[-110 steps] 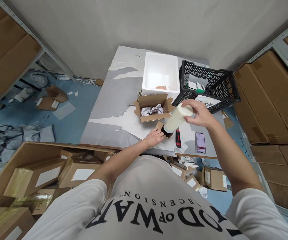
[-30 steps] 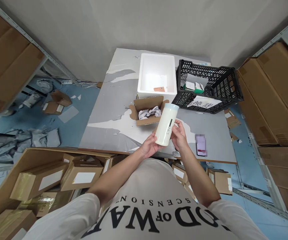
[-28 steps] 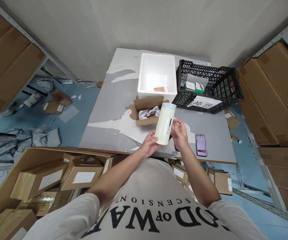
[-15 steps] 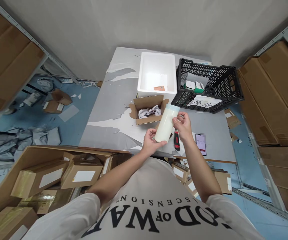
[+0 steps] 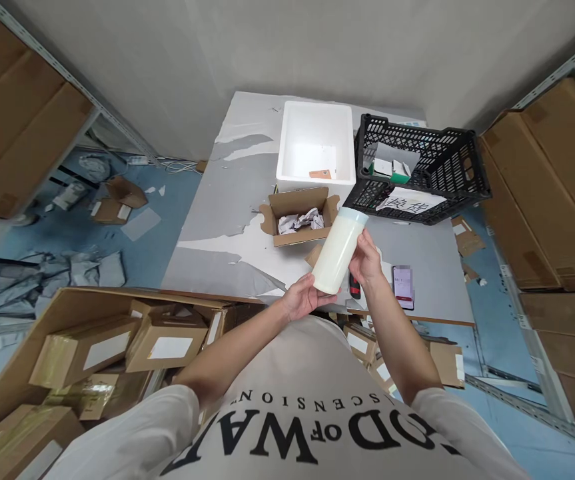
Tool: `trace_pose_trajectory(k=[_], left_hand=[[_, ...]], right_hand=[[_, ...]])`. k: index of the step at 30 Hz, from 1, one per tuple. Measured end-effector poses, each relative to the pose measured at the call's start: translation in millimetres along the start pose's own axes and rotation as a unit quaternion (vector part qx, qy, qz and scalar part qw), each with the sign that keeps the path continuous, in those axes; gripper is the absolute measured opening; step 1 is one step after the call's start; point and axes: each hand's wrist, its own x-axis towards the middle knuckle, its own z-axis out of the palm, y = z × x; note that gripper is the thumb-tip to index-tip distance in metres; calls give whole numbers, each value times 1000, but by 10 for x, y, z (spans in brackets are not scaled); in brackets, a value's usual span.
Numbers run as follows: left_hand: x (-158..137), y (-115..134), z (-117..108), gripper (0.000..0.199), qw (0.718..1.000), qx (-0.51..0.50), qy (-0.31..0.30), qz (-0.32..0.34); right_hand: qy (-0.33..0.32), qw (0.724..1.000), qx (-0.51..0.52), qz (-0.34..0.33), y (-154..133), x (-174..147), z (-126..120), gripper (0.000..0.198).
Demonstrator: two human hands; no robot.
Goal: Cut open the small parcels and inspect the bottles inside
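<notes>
A whitish cylindrical container (image 5: 338, 255) with a pale blue top end is held tilted over the front of the table, its top leaning away and to the right. My left hand (image 5: 304, 297) supports its lower end, fingers curled under the base. Against its right side, my right hand (image 5: 366, 259) grips it with fingers wrapped behind. Just beyond it sits an opened small cardboard box (image 5: 300, 236) with crumpled paper (image 5: 301, 221) inside. A red and black handled tool (image 5: 354, 287), partly hidden by my right hand, lies beneath.
A white foam box (image 5: 316, 143) and a black plastic crate (image 5: 420, 170) holding small boxes stand at the back of the table (image 5: 207, 253). A phone (image 5: 403, 287) lies at front right. A large carton (image 5: 92, 297) of parcels is at front left.
The container has come slightly nearer to me and to the right, turning a little. My right hand has slid lower along its side, and the left hand has moved further under its base.
</notes>
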Motion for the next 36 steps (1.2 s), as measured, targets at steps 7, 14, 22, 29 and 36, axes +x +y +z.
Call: trace_pose_trajectory(k=[7, 14, 22, 29, 36], left_hand=[[24, -26, -46, 60, 983, 68, 118, 121], [113, -81, -114, 67, 928, 206, 191, 244], [145, -157, -189, 80, 885, 309, 220, 272], [157, -63, -370, 81, 827, 436, 176, 308], [221, 127, -444, 50, 561, 769, 72, 296]], right_hand=[[-27, 978, -206, -22, -421, 33, -104, 58], [-47, 950, -308, 18, -667, 114, 44, 45], [-5, 951, -309, -1, -544, 223, 89, 43], [-6, 938, -326, -119, -537, 222, 11, 41], [101, 910, -304, -263, -544, 91, -220, 42]])
